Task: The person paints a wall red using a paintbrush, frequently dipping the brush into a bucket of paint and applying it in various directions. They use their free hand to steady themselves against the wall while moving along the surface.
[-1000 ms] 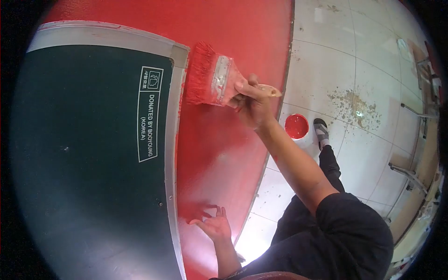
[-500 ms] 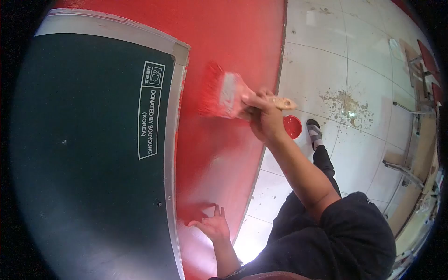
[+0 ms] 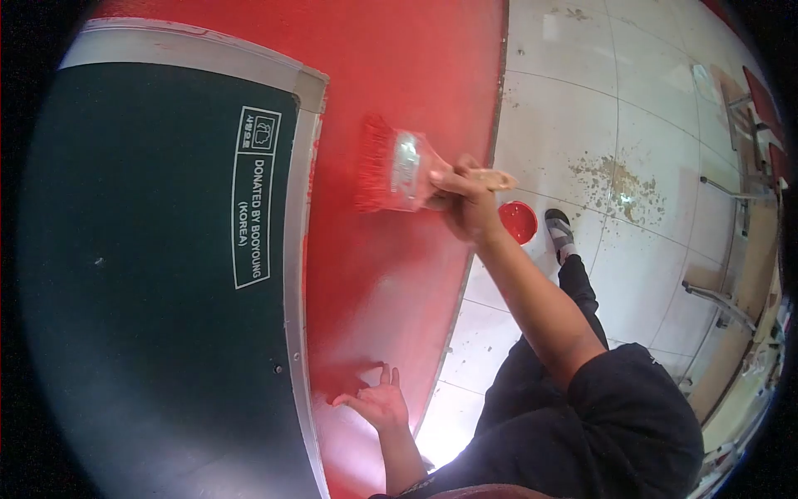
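My right hand point(image 3: 468, 200) is closed around the wooden handle of a wide paintbrush point(image 3: 406, 170). The brush has a metal band, and its bristles, coated in red, lie against the red wall point(image 3: 399, 50). Lower in the view, my left hand point(image 3: 381, 405) is empty, its fingers apart, close to the glossy red surface. Along the left side is a dark green board point(image 3: 150, 249) in a pale metal frame point(image 3: 295, 241), printed with "DONATED BY BOOYOUNG (KOREA)". Red smears mark the frame's edge.
A bucket of red paint point(image 3: 517, 223) stands on the white tiled floor point(image 3: 557, 108), beside my sandalled foot point(image 3: 560, 233). Dried splatter point(image 3: 619, 187) stains the tiles. Furniture with metal legs point(image 3: 719, 303) lines the right edge.
The brush and my right hand have shifted slightly within the view, the bristles still at the red wall. The board appears a little further left. My left hand stays nearly in place.
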`<state>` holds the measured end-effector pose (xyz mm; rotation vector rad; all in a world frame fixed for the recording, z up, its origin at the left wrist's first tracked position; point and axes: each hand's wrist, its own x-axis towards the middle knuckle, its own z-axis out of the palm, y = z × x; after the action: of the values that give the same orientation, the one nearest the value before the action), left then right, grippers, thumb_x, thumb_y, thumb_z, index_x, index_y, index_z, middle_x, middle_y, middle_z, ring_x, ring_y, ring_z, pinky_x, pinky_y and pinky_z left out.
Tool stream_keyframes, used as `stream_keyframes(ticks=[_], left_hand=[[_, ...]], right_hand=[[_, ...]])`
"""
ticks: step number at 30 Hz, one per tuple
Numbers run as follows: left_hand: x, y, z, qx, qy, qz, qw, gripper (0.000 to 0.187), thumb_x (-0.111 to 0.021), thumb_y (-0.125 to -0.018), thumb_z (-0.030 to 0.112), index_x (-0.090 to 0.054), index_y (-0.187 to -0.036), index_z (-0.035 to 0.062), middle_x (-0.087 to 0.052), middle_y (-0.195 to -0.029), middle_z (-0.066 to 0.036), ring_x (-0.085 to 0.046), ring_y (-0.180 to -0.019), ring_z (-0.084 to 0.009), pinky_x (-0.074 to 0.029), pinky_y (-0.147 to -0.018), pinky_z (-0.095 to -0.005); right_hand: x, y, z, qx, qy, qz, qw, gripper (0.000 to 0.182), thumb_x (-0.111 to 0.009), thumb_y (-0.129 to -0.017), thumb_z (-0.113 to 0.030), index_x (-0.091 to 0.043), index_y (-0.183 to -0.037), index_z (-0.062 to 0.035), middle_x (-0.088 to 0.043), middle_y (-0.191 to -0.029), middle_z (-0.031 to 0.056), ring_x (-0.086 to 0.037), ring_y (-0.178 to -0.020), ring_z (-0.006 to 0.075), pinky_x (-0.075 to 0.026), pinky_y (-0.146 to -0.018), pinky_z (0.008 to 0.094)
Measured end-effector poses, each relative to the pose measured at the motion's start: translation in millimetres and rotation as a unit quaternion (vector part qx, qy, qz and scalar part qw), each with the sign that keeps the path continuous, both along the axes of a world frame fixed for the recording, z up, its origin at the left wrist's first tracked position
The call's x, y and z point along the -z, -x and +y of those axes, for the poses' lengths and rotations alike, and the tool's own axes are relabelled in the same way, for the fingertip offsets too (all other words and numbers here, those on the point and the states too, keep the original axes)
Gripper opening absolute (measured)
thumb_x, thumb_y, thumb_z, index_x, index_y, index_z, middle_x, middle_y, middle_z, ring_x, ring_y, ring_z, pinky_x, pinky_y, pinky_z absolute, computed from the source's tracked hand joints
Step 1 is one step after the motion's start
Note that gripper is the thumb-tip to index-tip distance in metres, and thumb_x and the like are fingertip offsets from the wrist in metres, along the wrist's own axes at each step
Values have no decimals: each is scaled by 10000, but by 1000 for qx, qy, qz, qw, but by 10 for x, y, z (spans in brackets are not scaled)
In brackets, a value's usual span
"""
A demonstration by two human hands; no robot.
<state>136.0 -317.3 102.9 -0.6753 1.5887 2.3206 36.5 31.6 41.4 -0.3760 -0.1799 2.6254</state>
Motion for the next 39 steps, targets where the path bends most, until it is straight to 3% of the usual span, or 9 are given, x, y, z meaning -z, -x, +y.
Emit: stream_keyframes(ticks=[3,9,14,19,24,28,33,35,39], left_hand=[[-24,8,90,-23,21,-5,999,1043,-463,-578,934,-335,-1412,319,-313,-1466,45,-275,-1353,-323,-28,-1111,-601],[-29,6,29,-23,31,-10,999,1087,-450,-576,940,-275,-1445,311,-301,-1473,55,-256,-1362,-328,4,-1117,-602],[-10,-11,-37,-6,20,-17,1000,1095,-451,-568,940,-257,-1461,337,-279,-1494,93,-211,-1393,-379,-12,-1132,-574],[-48,11,84,-32,17,-16,999,1101,-474,-557,934,-268,-1460,338,-254,-1518,55,-127,-1410,-438,-58,-1136,-555],[-27,6,35,-10,24,-18,1000,1155,-478,-531,943,-238,-1473,320,-216,-1537,-7,-113,-1407,-446,-119,-1136,-535],[11,-14,-66,-21,-3,-27,999,1079,-470,-564,931,-269,-1459,362,-225,-1534,61,-114,-1417,-441,-59,-1144,-550],[50,-10,-120,19,-24,-6,1000,1025,-447,-597,925,-257,-1459,402,-200,-1537,126,-125,-1420,-438,-11,-1147,-570],[38,-7,-79,12,-18,6,1000,1031,-436,-602,927,-230,-1467,406,-174,-1544,127,-115,-1423,-436,-4,-1149,-571],[43,-2,-75,-7,-22,-13,1000,1030,-444,-589,930,-261,-1456,404,-202,-1534,137,-132,-1423,-429,-1,-1149,-572]], right_hand=[[47,-204,73,37,-30,-78,996,326,-672,-791,35,-395,-780,-137,-544,-752,24,-660,-718,177,-630,-632,372],[-821,-141,207,97,-40,11,994,346,-687,-780,42,-390,-761,-134,-554,-752,19,-661,-716,168,-632,-644,365],[52,-103,-24,68,-2,-129,989,335,-662,-797,36,-386,-735,-143,-581,-761,31,-652,-675,174,-604,-589,385],[800,-444,-58,25,-127,-354,926,254,-681,-805,1,-459,-756,-111,-578,-765,20,-637,-674,141,-552,-581,297],[-266,-152,-112,61,-347,-163,922,266,-653,-839,38,-440,-720,-68,-602,-795,77,-664,-732,163,-572,-642,293],[-741,-293,121,130,-188,28,973,324,-634,-843,66,-389,-701,-93,-595,-755,91,-682,-741,206,-611,-671,362],[756,-87,-45,20,10,-88,996,333,-675,-809,26,-390,-712,-119,-578,-780,37,-659,-738,185,-619,-660,404],[1321,-209,-39,48,-20,-187,981,312,-686,-803,14,-417,-712,-115,-573,-729,31,-629,-633,141,-578,-540,313],[1555,-412,-13,42,-102,-318,942,270,-658,-818,11,-444,-710,-111,-564,-732,14,-603,-609,112,-528,-518,268]])
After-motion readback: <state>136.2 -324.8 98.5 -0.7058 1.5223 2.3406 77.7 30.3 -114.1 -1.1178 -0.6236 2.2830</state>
